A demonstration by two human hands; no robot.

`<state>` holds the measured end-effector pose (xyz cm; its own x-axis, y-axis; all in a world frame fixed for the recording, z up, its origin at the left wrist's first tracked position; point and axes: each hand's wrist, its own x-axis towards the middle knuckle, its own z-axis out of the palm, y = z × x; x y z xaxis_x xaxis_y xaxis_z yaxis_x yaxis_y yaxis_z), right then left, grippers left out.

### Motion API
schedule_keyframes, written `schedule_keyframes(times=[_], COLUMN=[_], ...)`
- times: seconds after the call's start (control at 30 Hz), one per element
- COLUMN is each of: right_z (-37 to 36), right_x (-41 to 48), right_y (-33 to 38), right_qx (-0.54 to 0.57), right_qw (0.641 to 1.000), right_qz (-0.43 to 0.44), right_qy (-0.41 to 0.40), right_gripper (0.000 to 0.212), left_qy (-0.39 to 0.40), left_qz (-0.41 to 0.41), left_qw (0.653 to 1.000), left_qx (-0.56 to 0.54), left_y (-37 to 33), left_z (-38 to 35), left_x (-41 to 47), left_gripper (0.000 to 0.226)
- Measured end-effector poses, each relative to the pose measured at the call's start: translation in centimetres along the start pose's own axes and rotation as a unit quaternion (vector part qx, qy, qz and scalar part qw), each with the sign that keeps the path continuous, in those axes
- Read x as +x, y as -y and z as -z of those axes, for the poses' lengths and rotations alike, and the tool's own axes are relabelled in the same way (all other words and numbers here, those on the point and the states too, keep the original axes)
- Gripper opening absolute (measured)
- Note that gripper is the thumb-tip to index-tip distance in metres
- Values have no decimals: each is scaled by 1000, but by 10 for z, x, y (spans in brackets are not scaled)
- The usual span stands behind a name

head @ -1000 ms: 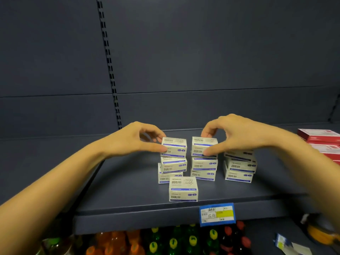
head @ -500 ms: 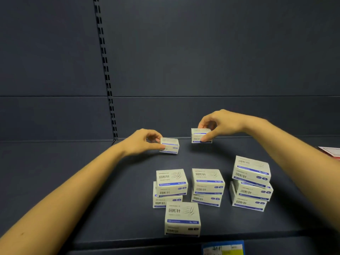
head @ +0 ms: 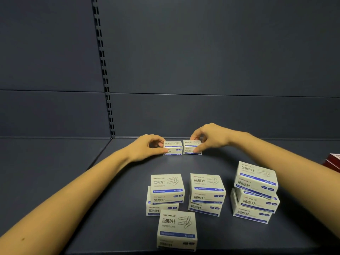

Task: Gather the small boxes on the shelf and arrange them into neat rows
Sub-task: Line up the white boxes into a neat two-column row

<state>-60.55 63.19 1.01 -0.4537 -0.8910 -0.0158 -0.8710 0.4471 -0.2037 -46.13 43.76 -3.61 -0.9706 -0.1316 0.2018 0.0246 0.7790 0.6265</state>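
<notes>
Right hand (head: 211,138) partly over box (head: 189,147)

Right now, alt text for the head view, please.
The left hand pinches one small white-and-blue cardboard box and the right hand a second box, side by side at the back of a dark grey metal shelf. Three short stacks and one single box sit nearer.

left grip (head: 147,147): curled, pinching | right grip (head: 209,138): curled, pinching | both arms (head: 73,192) outstretched
</notes>
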Motion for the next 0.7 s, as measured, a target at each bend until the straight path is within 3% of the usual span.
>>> schedule_keyframes(times=[0.17,0.23,0.33,0.47,0.7], right_z=[14,31,54,58,36], right_x=[-14,-29,-60,-101,-124], right_y=[8,13,27,57,87], right_qx=[-2,-9,24,40,-123], right_qw=[1000,1000,999,995,987], right_qz=[6,11,40,89,85], right_qy=[14,-4,-18,25,51], right_gripper=[43,41,31,38,52], left_qy=[-48,-75,-27,16,10], left_qz=[11,4,-27,-55,-56], left_qw=[995,995,999,998,998], left_qx=[84,67,-11,-9,29], left_y=[-18,-31,-56,-76,-85], left_z=[7,18,34,36,21], left_x=[-11,-26,-60,-105,-130], left_gripper=[46,43,36,39,44])
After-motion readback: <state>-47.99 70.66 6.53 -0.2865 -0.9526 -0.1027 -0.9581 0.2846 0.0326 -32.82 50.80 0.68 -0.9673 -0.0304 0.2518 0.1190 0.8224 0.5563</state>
